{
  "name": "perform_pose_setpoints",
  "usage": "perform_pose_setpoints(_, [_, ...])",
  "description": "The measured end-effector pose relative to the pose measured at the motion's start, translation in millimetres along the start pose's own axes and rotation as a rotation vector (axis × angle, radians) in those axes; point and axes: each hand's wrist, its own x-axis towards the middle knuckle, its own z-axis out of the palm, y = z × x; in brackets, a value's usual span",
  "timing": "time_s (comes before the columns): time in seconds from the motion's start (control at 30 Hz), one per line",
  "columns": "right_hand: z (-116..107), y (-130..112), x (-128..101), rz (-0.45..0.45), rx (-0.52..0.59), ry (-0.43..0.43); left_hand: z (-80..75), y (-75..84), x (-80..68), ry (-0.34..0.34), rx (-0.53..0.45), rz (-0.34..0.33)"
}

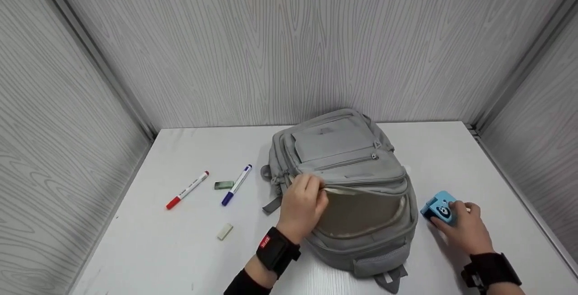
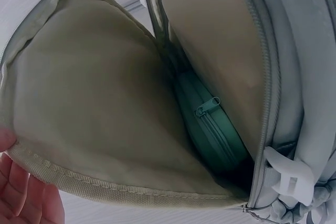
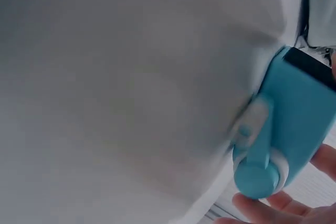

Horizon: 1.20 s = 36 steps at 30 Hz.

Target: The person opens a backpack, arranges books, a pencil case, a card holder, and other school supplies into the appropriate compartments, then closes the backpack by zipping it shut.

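Note:
A grey backpack [image 1: 352,150] lies on the table with its main compartment unzipped. My left hand [image 1: 303,202] pinches the edge of its front panel and holds it away from the opening, with the beige lining [image 2: 100,93] bared. Down inside sits a green zippered pouch [image 2: 210,121], partly hidden by the lining. To the right of the bag, my right hand [image 1: 467,227] grips a light-blue crank pencil sharpener [image 1: 440,207] with a panda face on it. Its crank handle [image 3: 257,156] shows in the right wrist view, below the blue body.
Left of the bag lie a red marker [image 1: 187,190], a blue marker [image 1: 237,184], a small green box-shaped piece [image 1: 223,185] and a whitish eraser-like block [image 1: 225,231]. Wood-grain panels [image 1: 289,46] stand at the back and both sides of the white table [image 1: 149,250].

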Motion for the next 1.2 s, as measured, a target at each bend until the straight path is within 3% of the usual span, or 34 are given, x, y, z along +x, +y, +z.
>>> perform_pose_setpoints(0.2, [2,-4,5,-0.024,-0.008,-0.007,-1.9,0.4,0.4,-0.027,-0.007,-0.012])
perform_pose_setpoints(0.4, [-4,-13,-4,-0.014,0.106,0.059,-4.4,0.7,4.6,-0.055,-0.032,-0.042])
perform_pose_setpoints(0.57, [-27,-56,-38,-0.036,0.175,0.14,-6.5,0.9,8.8,-0.06,-0.06,-0.076])
perform_pose_setpoints(0.63, [-36,-79,-51,-0.062,0.197,0.133,-7.2,0.9,10.3,-0.05,-0.069,-0.094])
perform_pose_setpoints(0.73, [-40,-114,-64,-0.106,0.29,0.057,-8.4,0.8,12.0,-0.041,-0.08,-0.115])
perform_pose_setpoints(0.8, [-37,-136,-67,-0.113,0.421,-0.059,-9.5,1.1,12.9,-0.043,-0.085,-0.125])
perform_pose_setpoints(0.9, [-22,-167,-62,-0.091,0.591,-0.194,-10.4,1.3,13.6,-0.048,-0.095,-0.13])
perform_pose_setpoints(0.97, [-10,-185,-53,-0.094,0.61,-0.207,-11.0,1.8,14.0,-0.052,-0.1,-0.13])
perform_pose_setpoints(1.2, [28,-210,2,-0.323,0.436,0.028,-11.4,2.0,12.7,-0.062,-0.125,-0.132])
